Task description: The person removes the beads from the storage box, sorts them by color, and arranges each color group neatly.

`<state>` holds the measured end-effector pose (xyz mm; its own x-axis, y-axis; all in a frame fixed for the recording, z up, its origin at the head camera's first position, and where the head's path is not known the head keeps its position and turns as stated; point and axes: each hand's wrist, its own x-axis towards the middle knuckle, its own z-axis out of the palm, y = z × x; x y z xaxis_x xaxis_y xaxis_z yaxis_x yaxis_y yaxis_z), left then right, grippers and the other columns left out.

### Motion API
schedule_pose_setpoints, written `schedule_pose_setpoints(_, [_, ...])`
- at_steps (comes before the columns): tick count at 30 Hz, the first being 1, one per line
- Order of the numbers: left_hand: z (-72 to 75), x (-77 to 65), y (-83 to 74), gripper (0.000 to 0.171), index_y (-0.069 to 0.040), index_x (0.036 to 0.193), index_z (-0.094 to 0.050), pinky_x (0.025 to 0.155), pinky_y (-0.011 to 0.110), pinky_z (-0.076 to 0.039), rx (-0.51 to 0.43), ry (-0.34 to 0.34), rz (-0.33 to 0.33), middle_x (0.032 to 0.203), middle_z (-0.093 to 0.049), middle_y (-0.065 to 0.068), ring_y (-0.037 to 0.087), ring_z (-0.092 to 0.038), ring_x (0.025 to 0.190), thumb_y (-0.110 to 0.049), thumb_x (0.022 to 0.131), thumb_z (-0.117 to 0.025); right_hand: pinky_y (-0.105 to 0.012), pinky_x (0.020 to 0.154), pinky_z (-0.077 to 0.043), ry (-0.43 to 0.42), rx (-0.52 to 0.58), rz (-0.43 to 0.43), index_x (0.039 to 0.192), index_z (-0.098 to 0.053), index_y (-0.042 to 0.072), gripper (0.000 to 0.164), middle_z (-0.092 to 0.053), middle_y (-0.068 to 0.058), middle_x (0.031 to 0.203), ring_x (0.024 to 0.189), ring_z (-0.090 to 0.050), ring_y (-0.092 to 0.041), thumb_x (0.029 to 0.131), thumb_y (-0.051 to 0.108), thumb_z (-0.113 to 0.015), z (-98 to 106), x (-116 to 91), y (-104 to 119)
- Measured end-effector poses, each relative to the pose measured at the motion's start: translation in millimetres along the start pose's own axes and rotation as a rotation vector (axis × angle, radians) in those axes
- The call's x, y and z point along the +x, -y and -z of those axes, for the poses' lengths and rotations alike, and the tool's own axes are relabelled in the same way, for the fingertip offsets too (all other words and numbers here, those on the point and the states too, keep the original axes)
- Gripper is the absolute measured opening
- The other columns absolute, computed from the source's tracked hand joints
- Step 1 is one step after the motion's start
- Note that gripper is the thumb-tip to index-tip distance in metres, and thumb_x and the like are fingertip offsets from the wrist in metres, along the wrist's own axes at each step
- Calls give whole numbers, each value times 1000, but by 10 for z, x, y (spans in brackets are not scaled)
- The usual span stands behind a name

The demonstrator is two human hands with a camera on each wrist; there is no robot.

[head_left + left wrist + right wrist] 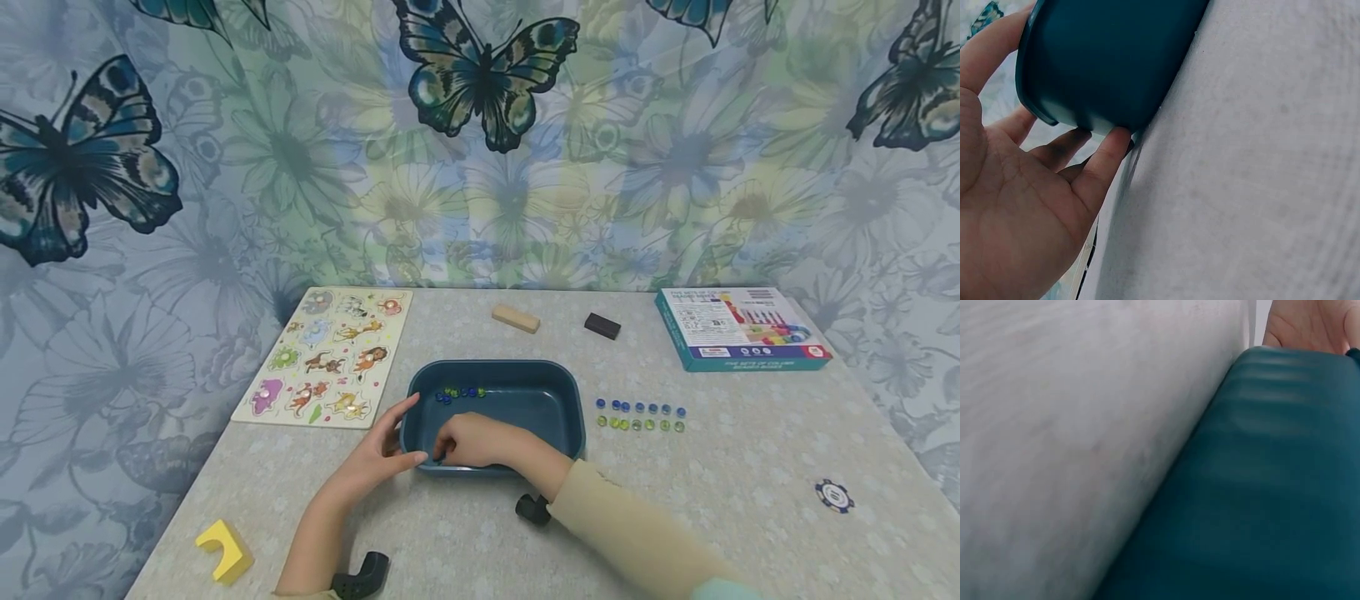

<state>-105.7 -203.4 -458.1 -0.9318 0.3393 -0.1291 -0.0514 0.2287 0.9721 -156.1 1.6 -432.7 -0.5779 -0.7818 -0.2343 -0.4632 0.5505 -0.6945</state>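
Observation:
A dark teal rectangular tray (517, 367) stands on the table. My left hand (372, 457) holds its left end, thumb at the near corner and fingers spread along the side; in the left wrist view, its fingertips (1116, 139) touch the outer wall. My right hand (474, 439) reaches over the near rim into the tray, fingers bent down at the near left corner. Whatever lies under its fingertips is hidden. Several small blue and green glass beads (463, 392) lie at the tray's far left. The right wrist view shows mostly the tray's outer wall (1254, 481).
Right of the tray, a row of blue beads (640, 407) lies above a row of green beads (636, 425). Around are an animal puzzle board (348, 333), wooden block (515, 318), black block (602, 326), boxed game (750, 329), poker chip (834, 496) and yellow arch block (228, 552).

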Motion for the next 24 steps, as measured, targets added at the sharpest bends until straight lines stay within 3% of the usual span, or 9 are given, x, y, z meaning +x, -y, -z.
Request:
schedule_pose_setpoints(4, [-1,-8,-15,79,-33,147,-22,98,43,-38,6,4,-2,155,-9,6,36,-29,134,-15,86,-68,-17,61,-45,-2,-24,-11,88,-71,11,12,-63,9,76,64,-54,-3,85,3,-62,-21,69,61])
schedule_pose_setpoints(13, [-3,-1,-9,78,-33,147,-23,101,52,-33,15,-6,4,155,-9,5,37,-25,136,-17,86,-68,-16,60,-46,-24,-55,23,82,-71,15,10,-61,12,72,63,-54,-1,85,8,-64,-13,70,51])
schedule_pose_setpoints(24, [-11,9,0,80,-32,147,-24,104,56,-26,52,-48,27,155,-9,8,41,-20,137,-18,84,-71,-20,62,-49,-214,14,78,90,-70,14,5,-62,11,76,69,-57,-2,85,15,-68,349,-348,-104])
